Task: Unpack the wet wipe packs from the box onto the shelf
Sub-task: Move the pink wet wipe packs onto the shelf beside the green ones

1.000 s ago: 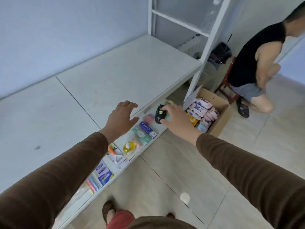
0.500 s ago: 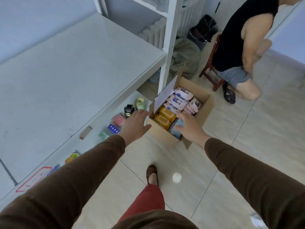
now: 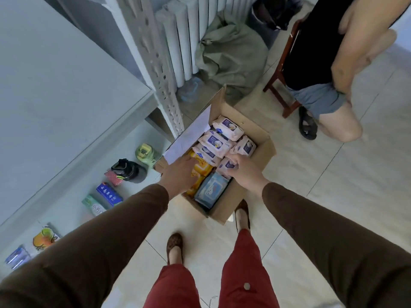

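An open cardboard box (image 3: 263,152) stands on the tiled floor beside the shelf. Inside lie several pink-and-purple wet wipe packs (image 3: 214,141), yellow packs (image 3: 201,168) and a light blue pack (image 3: 211,190). My left hand (image 3: 180,172) reaches into the box's left side and rests on the yellow packs, fingers apart. My right hand (image 3: 243,168) is inside the box with its fingers closed around a pink wipe pack (image 3: 228,165). The grey shelf's top board (image 3: 66,90) is at the left, its low board (image 3: 73,203) beneath.
The low shelf board holds a black cup (image 3: 126,168), a green cup (image 3: 144,153), a blue carton (image 3: 109,194) and other small packs. A white perforated post (image 3: 160,70) rises by the box. A person sits on a red wooden chair (image 3: 282,70) at the right.
My view has swung down from the shelf toward the box. Both hands have left the shelf edge and moved into the box; the right hand has closed on a pink pack.
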Demonstrator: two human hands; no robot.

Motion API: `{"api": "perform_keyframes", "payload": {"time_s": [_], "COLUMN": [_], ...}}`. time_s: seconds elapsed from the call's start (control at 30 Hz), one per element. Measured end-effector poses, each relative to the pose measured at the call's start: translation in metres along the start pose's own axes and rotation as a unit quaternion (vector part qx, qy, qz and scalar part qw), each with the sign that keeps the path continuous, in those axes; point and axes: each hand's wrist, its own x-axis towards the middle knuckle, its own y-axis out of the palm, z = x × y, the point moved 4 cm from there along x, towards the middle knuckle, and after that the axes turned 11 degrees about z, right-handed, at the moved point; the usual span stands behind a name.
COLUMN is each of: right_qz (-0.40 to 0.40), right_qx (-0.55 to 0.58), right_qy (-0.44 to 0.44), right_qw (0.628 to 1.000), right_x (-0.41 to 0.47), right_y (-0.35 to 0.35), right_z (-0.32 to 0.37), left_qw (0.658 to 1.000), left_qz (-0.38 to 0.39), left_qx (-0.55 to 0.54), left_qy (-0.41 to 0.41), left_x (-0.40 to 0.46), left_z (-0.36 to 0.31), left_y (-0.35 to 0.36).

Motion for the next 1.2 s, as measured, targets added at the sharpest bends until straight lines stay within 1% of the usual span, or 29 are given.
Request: {"api": "perform_keyframes", "payload": {"time_s": [0.07, 0.17, 0.3, 0.47, 0.63, 0.77, 0.9, 1.03, 1.13, 1.2], "right_qz": [0.018, 0.026, 0.008, 0.009, 0.001, -0.032, -0.087, -0.105, -0.113, -0.127], "right_qx": [-0.001, 0.003, 0.003, -0.023, -0.061, -0.068, -0.107, -0.078, -0.069, -0.039], "right_qy": [0.003, 0.008, 0.027, 0.063, 0.084, 0.098, 0.119, 0.161, 0.173, 0.169], "right_qw": [1.000, 1.000, 1.000, 0.998, 0.995, 0.992, 0.983, 0.978, 0.976, 0.977], "right_x": [0.035, 0.090, 0.171, 0.269, 0.341, 0.375, 0.392, 0.401, 0.403, 0.401], "right_y": [-0.020, -0.045, -0.069, -0.079, -0.065, -0.047, -0.035, -0.027, -0.025, -0.022], "right_z": [-0.020, -0.049, -0.081, -0.112, -0.139, -0.154, -0.160, -0.166, -0.170, -0.170], "left_qw": [1.000, 0.999, 0.997, 0.993, 0.986, 0.978, 0.960, 0.941, 0.920, 0.909], "left_qz": [0.006, 0.020, 0.035, 0.045, 0.061, 0.039, 0.023, -0.001, -0.010, -0.008], "left_qx": [-0.013, -0.005, 0.017, 0.085, 0.147, 0.204, 0.275, 0.335, 0.389, 0.415], "left_qy": [-0.020, -0.042, -0.070, -0.069, -0.055, -0.005, 0.049, 0.049, 0.045, 0.043], "left_x": [0.038, 0.093, 0.167, 0.257, 0.334, 0.382, 0.410, 0.418, 0.416, 0.413], "left_z": [-0.007, -0.012, -0.006, 0.015, 0.034, 0.038, 0.039, 0.036, 0.031, 0.027], "left_y": [0.005, 0.015, 0.031, 0.056, 0.083, 0.102, 0.115, 0.120, 0.117, 0.114]}}
